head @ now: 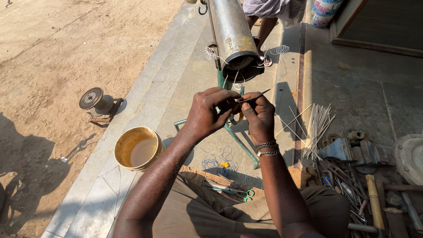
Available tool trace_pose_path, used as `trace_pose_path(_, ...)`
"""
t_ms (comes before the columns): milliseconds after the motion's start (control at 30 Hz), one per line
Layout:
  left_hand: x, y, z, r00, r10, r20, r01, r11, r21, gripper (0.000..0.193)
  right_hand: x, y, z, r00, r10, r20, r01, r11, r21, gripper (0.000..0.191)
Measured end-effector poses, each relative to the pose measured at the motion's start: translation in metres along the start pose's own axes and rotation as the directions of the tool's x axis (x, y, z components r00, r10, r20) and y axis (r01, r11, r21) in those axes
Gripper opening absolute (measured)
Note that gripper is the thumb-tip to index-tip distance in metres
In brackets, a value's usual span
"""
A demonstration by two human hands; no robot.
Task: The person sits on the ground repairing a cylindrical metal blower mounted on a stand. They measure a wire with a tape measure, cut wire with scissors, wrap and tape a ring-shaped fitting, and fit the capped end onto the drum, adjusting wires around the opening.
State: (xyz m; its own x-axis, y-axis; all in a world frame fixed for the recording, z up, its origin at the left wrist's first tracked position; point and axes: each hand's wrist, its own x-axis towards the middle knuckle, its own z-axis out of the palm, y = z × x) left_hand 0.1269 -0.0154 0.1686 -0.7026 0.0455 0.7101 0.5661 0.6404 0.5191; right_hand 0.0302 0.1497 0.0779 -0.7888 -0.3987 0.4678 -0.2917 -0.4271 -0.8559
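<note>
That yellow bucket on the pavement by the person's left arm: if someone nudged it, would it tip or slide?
The yellow bucket would probably slide rather than tip: it stands upright, looks wider than tall, and sits on flat stone paving. It seems to hold some pale liquid, so it may feel heavier than it looks and could slosh. Its thin rim suggests plastic walls that flex a little.

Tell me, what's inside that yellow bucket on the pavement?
The yellow bucket seems to hold a shallow pale liquid or residue; its near wall hides part of the bottom.

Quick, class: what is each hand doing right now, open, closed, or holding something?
Left hand: closed, pinching the thin wire with the right.
Right hand: closed on the same thin wire.
</note>
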Motion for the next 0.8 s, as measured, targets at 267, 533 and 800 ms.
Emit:
trace_pose_path(267,0.001,0.004,0.000,1.000,0.006,0.016,-0.008,0.996,0.093,0.019,-0.002,-0.009,0.000,0.999,-0.032,0.016,0.033,0.993,-0.116,0.018)
trace_pose_path(533,-0.007,0.008,0.004,0.996,0.084,-0.016,-0.080,0.978,0.193,0.023,-0.008,-0.018,0.001,0.998,-0.058,0.034,0.064,0.973,-0.222,0.015)
trace_pose_path(800,-0.004,0.007,0.005,1.000,0.021,-0.004,-0.020,0.995,0.094,0.021,-0.012,-0.021,0.002,0.999,-0.042,0.029,0.047,0.978,-0.205,0.019)
